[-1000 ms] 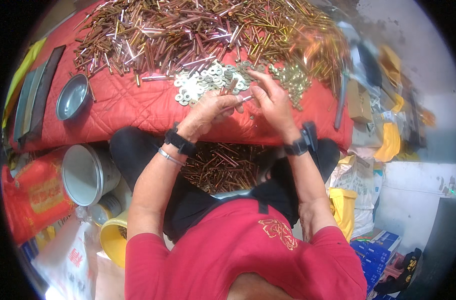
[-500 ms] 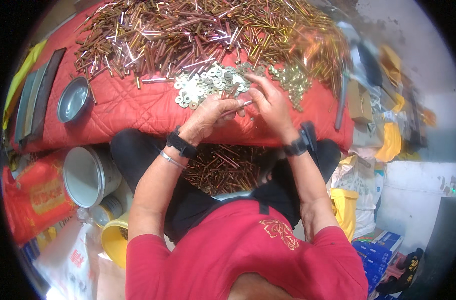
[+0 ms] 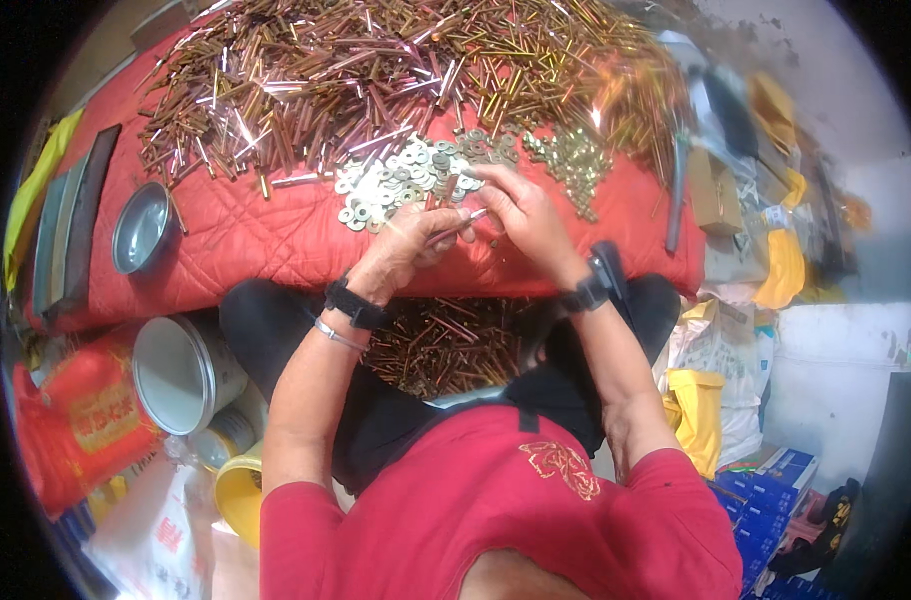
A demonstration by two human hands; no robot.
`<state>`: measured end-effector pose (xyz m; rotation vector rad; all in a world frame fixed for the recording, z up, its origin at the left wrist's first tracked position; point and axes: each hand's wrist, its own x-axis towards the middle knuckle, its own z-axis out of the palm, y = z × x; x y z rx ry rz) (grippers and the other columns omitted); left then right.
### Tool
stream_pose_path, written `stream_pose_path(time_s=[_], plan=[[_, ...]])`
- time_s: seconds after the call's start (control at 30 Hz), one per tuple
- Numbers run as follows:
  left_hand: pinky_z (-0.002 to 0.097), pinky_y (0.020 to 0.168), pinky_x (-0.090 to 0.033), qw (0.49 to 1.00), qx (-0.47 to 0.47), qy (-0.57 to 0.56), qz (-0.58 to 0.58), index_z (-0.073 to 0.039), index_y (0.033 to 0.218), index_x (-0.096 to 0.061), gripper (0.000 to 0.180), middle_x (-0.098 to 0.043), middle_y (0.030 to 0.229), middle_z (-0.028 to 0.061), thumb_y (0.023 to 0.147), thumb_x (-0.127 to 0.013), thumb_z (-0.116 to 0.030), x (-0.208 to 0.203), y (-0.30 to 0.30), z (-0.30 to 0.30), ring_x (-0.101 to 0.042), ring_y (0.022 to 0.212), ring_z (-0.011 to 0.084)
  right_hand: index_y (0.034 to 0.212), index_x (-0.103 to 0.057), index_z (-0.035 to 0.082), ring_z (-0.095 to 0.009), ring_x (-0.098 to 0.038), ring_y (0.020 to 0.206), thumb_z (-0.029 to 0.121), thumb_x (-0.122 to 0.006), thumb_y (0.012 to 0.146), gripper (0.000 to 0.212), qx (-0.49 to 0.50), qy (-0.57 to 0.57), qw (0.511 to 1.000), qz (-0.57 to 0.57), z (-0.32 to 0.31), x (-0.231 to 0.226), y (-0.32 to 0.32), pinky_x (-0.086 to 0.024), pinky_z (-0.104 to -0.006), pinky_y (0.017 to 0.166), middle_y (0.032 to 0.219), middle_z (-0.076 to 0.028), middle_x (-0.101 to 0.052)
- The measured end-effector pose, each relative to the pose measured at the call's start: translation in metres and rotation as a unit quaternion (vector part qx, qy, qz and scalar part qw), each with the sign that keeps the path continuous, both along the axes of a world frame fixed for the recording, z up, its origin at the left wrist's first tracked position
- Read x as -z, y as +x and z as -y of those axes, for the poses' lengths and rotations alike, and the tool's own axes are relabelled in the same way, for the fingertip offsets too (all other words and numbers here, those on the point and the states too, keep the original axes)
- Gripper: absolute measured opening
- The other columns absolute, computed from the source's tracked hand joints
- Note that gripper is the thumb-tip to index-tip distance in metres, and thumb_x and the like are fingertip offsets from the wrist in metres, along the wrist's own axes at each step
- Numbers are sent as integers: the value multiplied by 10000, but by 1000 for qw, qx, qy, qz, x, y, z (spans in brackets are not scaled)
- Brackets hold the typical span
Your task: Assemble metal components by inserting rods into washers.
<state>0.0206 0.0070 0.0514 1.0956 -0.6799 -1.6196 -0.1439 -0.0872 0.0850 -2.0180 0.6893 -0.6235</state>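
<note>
Both hands meet over the near edge of the red quilted cloth (image 3: 276, 230). The left hand (image 3: 411, 245) is curled, its fingers pinching a slim silvery metal rod (image 3: 454, 228). The right hand (image 3: 521, 210) is half closed, fingertips touching the rod's far end. A pile of flat brass washers (image 3: 401, 180) lies just beyond the knuckles, near a heap of coppery tubes (image 3: 356, 70)

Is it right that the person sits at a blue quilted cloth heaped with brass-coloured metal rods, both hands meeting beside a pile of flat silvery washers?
Not quite: the quilted cloth is red, not blue, as the head view shows. The brass-coloured metal rods, left hand, right hand and flat silvery washers are as stated.
</note>
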Motion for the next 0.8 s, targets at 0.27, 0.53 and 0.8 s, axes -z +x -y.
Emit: stream_pose_path(time_s=[0.27, 0.53, 0.8], plan=[[218, 487, -313, 999, 28, 15, 30, -66, 784, -672, 224, -485, 575, -50, 870, -623, -267, -2, 1, 0, -409, 516, 54, 1224, -561, 61, -129, -571, 756, 224, -544, 963, 309, -42, -80, 995, 37, 10, 16, 0, -464, -277, 673, 790, -58, -591], [221, 692, -422, 945, 34, -136, 295, -32, 904, -679, 205, -612, 834, -5, 921, -603, -222, -10, -3, 0, -528, 788, 67, 1095, -615, 43, -208, -595, 736, 189, -598, 899, 245, 106, -47, 993, -11, 81, 42, -16, -474, -322, 662, 815, -99, -606], [164, 525, -333, 984, -116, 0, 133, -56, 1085, -637, 311, -622, 808, -31, 938, -570, -321, -6, 3, 3, -460, 626, 9, 1071, -614, 111, -286, -538, 1008, -3, -589, 739, 351, 191, -470, 858, -80, 151, 43, 41, -431, -394, 859, 1061, -84, -551]])
